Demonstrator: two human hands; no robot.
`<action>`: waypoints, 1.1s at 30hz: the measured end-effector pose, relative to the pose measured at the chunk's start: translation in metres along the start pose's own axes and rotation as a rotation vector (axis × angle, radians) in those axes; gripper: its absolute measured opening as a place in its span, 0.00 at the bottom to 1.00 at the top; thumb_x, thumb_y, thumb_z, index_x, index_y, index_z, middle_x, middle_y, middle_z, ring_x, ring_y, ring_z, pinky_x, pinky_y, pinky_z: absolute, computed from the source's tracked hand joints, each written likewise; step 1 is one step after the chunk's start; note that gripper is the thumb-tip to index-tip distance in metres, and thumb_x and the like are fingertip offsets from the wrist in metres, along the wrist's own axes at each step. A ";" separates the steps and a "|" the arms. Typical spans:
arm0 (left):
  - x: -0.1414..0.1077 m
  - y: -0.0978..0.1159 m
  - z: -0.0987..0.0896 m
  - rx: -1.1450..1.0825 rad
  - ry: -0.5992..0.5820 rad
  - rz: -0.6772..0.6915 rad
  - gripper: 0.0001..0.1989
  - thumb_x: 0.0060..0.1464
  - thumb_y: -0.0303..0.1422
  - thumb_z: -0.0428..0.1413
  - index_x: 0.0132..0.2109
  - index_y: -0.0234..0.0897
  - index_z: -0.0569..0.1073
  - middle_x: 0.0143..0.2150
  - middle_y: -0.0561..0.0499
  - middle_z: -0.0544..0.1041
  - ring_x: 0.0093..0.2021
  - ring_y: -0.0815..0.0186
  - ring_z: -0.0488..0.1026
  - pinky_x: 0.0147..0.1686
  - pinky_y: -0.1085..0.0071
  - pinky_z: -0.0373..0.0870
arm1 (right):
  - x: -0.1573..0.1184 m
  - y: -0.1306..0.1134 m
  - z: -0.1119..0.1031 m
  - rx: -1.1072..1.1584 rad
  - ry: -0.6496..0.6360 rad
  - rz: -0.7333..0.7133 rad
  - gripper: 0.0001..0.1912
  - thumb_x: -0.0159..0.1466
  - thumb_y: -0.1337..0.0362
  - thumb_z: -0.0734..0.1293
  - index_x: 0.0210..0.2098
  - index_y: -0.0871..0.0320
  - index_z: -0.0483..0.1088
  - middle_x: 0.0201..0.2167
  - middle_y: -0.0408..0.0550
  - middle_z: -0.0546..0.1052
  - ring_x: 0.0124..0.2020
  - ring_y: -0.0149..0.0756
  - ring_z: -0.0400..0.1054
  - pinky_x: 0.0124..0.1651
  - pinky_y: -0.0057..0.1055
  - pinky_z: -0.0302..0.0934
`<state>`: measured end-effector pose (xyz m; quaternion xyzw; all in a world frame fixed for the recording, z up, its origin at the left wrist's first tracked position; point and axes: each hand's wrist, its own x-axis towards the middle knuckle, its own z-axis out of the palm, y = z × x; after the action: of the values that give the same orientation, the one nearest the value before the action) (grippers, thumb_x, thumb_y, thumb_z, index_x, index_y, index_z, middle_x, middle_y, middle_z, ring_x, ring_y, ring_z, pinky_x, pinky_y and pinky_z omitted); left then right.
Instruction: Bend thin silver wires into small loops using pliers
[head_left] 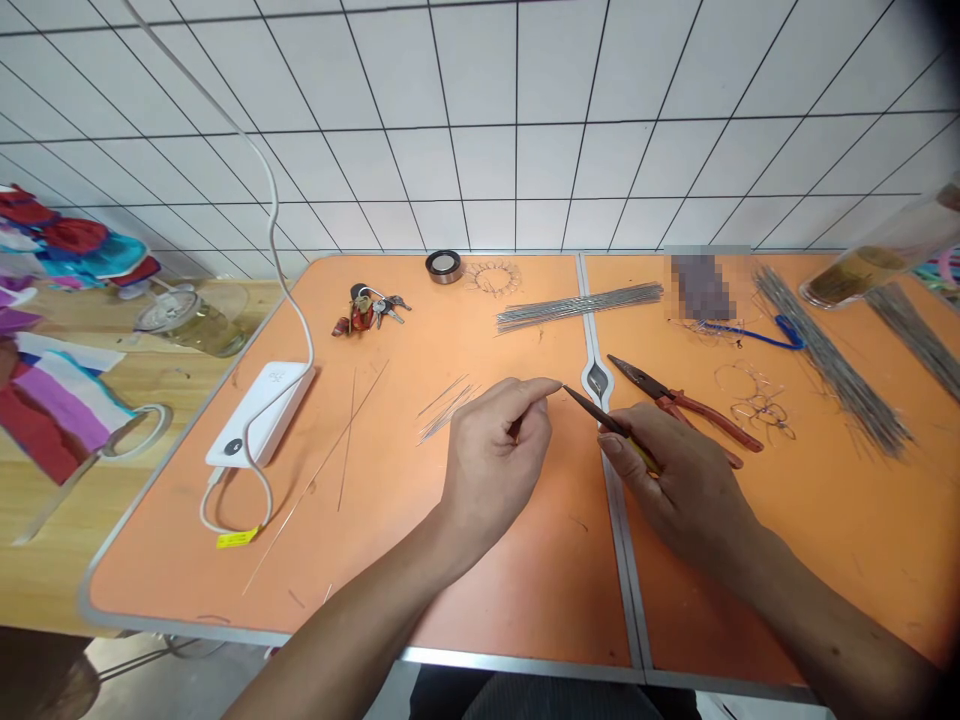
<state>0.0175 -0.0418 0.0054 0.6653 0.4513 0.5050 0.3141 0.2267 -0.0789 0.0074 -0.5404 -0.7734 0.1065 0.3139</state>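
Note:
Over the middle of the orange table, my left hand is closed, its index finger reaching toward the tip of a pair of pliers; whatever it pinches is too small to make out. My right hand is wrapped round dark-tipped pliers with a yellow handle, pointing up and left. Their tip meets my left fingertip. Red-handled pliers lie open just beyond my right hand. Short thin wires rest left of my left hand. A bundle of straight wires lies farther back.
A white power bank with a cable, keys and black tape are at the left and back. Wire bundles, wire loops, a blue strip and a tilted cup stand or lie at the right.

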 end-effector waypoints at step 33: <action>0.001 0.000 0.000 0.041 0.049 0.041 0.13 0.67 0.23 0.58 0.44 0.39 0.87 0.30 0.55 0.78 0.28 0.72 0.69 0.29 0.72 0.65 | -0.002 0.005 0.004 0.010 0.002 -0.023 0.11 0.81 0.56 0.63 0.44 0.53 0.72 0.34 0.43 0.76 0.33 0.36 0.74 0.35 0.34 0.62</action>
<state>0.0178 -0.0404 0.0056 0.6682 0.4555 0.5179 0.2789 0.2286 -0.0779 0.0016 -0.5301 -0.7787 0.1062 0.3184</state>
